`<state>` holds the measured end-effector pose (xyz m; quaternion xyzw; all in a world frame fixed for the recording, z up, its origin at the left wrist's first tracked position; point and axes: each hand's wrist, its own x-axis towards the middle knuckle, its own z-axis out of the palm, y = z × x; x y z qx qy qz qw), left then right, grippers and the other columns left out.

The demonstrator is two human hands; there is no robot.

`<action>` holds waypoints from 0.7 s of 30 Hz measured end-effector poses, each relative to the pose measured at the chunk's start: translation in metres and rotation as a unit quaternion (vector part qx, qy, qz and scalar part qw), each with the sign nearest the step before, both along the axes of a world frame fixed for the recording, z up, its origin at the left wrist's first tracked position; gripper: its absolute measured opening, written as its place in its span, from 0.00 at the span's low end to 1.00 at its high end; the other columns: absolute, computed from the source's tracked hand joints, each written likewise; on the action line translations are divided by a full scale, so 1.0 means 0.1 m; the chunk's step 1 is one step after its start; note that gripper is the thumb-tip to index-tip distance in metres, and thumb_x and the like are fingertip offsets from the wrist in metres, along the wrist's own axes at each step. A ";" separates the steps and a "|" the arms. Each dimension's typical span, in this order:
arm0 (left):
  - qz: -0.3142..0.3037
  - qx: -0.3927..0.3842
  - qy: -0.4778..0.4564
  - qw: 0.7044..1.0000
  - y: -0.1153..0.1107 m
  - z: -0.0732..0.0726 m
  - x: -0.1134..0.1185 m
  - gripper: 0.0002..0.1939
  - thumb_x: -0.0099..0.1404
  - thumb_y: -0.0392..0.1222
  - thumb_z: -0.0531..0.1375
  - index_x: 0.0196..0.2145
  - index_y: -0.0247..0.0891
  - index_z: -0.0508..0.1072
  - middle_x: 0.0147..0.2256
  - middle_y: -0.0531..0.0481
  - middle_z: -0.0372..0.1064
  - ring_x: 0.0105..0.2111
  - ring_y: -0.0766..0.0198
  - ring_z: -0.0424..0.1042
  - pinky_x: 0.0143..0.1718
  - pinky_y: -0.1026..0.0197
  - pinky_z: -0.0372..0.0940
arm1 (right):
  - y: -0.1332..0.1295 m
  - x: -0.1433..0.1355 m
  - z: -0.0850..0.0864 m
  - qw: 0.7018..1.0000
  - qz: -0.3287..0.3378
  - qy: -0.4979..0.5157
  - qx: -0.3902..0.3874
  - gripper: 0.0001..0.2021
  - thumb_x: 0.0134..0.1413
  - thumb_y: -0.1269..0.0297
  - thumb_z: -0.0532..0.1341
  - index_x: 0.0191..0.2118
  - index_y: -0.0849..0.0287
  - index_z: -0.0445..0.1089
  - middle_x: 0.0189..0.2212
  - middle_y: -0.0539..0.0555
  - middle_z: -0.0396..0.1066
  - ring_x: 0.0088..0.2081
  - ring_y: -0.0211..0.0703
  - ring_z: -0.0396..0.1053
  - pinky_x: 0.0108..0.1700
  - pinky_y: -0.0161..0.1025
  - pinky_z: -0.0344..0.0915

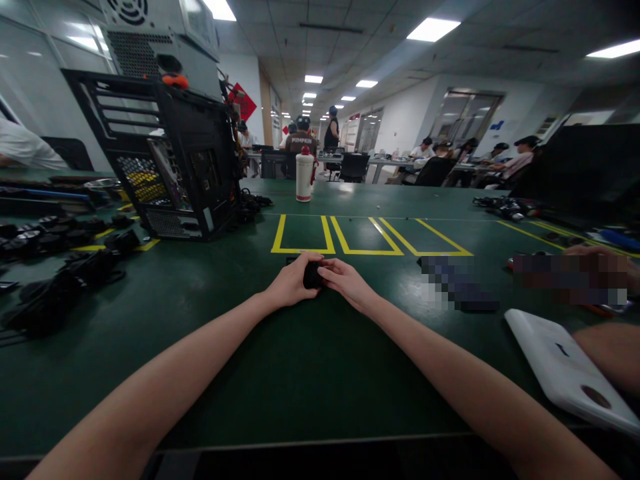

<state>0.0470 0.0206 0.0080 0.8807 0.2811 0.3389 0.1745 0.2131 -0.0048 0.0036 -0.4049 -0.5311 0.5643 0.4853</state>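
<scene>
Near the middle of the green table, my left hand is wrapped round a small black object. The fingertips of my right hand press together against the object's right side. What exactly the object is cannot be made out, since my fingers cover much of it. Just beyond my hands, yellow tape outlines mark the table top.
A black computer case stands at the back left, with black cable bundles on the left. A white bottle stands behind the tape. To the right are a white device and another person's hand.
</scene>
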 end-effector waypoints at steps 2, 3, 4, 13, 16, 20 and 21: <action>0.000 0.001 -0.003 1.000 0.00 0.00 0.00 0.31 0.48 0.36 0.61 0.49 0.42 0.54 0.50 0.47 0.59 0.51 0.57 0.60 0.53 0.52 0.58 | 0.02 0.00 0.00 1.000 0.007 0.001 0.006 0.15 0.43 0.64 0.63 0.40 0.58 0.66 0.41 0.54 0.67 0.45 0.42 0.64 0.51 0.45 0.58; 0.000 0.001 -0.004 1.000 0.00 -0.01 0.00 0.31 0.48 0.36 0.61 0.49 0.42 0.54 0.50 0.47 0.59 0.51 0.57 0.61 0.52 0.52 0.58 | 0.02 0.01 -0.01 1.000 0.010 0.000 0.015 0.15 0.42 0.65 0.63 0.40 0.58 0.66 0.41 0.53 0.67 0.45 0.41 0.64 0.52 0.45 0.57; 0.000 0.002 -0.006 1.000 0.00 -0.01 0.00 0.31 0.48 0.36 0.61 0.49 0.42 0.54 0.50 0.47 0.59 0.51 0.57 0.61 0.52 0.52 0.58 | 0.03 0.01 -0.01 1.000 0.012 -0.004 0.025 0.16 0.41 0.66 0.63 0.40 0.58 0.66 0.41 0.53 0.67 0.45 0.41 0.64 0.52 0.45 0.57; -0.005 -0.008 -0.014 1.000 0.00 0.00 0.00 0.31 0.48 0.35 0.61 0.48 0.42 0.54 0.50 0.47 0.59 0.51 0.56 0.61 0.52 0.51 0.58 | 0.01 0.04 0.01 0.999 0.031 -0.012 0.013 0.19 0.37 0.68 0.66 0.40 0.56 0.64 0.36 0.51 0.67 0.42 0.42 0.65 0.48 0.47 0.59; 0.000 -0.007 -0.013 1.000 0.00 -0.01 0.01 0.30 0.48 0.36 0.61 0.48 0.42 0.54 0.50 0.47 0.59 0.51 0.57 0.61 0.52 0.52 0.58 | -0.01 0.01 0.02 1.000 0.010 -0.011 0.020 0.15 0.41 0.62 0.64 0.38 0.56 0.65 0.35 0.51 0.67 0.40 0.40 0.65 0.47 0.45 0.60; 0.006 -0.007 -0.012 1.000 0.00 -0.01 0.01 0.31 0.47 0.36 0.61 0.49 0.42 0.55 0.50 0.48 0.59 0.51 0.57 0.61 0.52 0.52 0.58 | -0.02 -0.02 0.03 0.999 -0.014 -0.011 0.028 0.11 0.46 0.60 0.60 0.37 0.56 0.65 0.33 0.50 0.67 0.38 0.38 0.65 0.46 0.43 0.61; 0.007 -0.008 -0.011 1.000 0.00 -0.01 0.01 0.31 0.47 0.35 0.61 0.49 0.42 0.55 0.50 0.48 0.59 0.51 0.57 0.61 0.52 0.51 0.58 | -0.02 -0.02 0.03 1.000 -0.016 -0.012 0.024 0.11 0.45 0.60 0.61 0.37 0.56 0.65 0.33 0.50 0.67 0.38 0.39 0.65 0.46 0.43 0.61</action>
